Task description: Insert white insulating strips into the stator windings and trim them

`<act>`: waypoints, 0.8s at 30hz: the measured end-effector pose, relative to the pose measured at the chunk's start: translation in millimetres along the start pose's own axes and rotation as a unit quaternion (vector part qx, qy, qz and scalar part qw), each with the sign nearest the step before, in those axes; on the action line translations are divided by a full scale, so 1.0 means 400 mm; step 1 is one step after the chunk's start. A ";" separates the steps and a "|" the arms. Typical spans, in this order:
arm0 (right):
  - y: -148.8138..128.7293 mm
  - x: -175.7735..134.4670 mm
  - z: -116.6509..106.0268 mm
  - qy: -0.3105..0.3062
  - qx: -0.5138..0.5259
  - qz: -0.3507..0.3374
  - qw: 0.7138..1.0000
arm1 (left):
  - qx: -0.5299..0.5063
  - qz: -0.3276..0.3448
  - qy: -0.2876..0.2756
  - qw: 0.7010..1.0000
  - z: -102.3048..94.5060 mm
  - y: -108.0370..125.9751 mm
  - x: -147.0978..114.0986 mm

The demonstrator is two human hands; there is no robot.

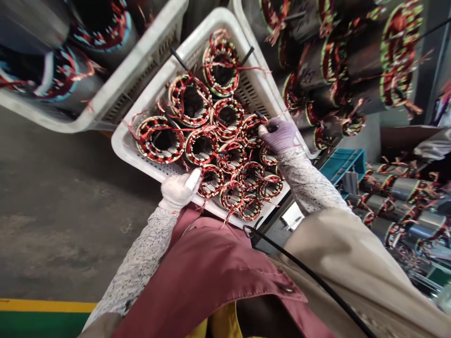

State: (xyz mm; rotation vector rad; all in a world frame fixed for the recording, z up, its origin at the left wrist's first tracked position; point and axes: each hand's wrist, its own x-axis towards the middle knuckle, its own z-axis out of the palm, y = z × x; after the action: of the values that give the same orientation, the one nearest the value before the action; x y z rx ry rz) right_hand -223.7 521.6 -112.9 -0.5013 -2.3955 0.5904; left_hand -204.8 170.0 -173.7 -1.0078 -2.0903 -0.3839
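A white plastic crate in front of me holds several motor stators, open ends up, with red copper windings and loose lead wires. My left hand, in a white glove, is closed over the crate's near-left rim, its thumb against the edge of a stator. Its other fingers are mostly hidden. In a purple glove, my right hand reaches over the right side of the crate. Its fingers are curled at the winding of another stator, and their tips are partly hidden.
Larger stators fill another white crate at upper left. More stators lie stacked at upper right, beside a teal bin. A black cable crosses my front. Grey floor lies at left.
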 end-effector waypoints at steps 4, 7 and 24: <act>-0.020 -0.010 -0.021 0.001 -0.002 -0.017 1.000 | -0.024 -0.023 -0.021 0.999 -0.003 0.001 0.000; -0.068 0.000 -0.047 0.035 0.031 -0.051 0.998 | -0.010 -0.012 -0.020 1.000 -0.007 0.001 0.001; -0.305 0.019 -0.009 -0.050 0.006 -0.150 0.987 | -0.022 0.013 0.064 0.998 -0.020 -0.003 -0.011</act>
State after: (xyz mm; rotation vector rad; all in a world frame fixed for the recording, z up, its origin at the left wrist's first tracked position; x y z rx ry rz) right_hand -252.1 425.1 -43.5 -0.1025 -2.4959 0.5057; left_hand -200.0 162.5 -171.6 -1.0086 -1.9595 -0.4716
